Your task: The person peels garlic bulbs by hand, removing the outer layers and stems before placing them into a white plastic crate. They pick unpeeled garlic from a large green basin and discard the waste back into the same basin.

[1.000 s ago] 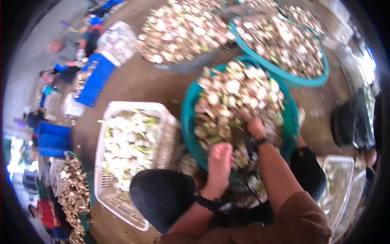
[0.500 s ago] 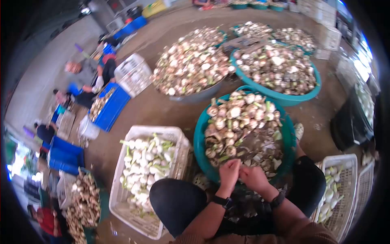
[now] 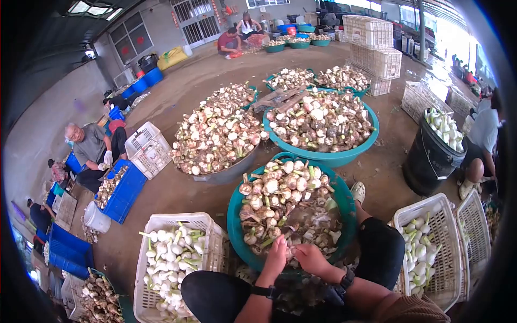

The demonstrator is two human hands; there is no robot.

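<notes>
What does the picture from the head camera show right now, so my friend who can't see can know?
A person's left hand and right hand meet over a green tub heaped with garlic bulbs. White crates on both sides hold paler bulbs, and more heaped tubs stand ahead. Other people are farther off.

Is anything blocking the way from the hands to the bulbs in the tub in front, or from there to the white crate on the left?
Nothing visible separates the left hand and right hand from the bulbs. Toward the white crate, only the tub's rim and crate's side intervene; the left knee overlaps its near corner.
</notes>
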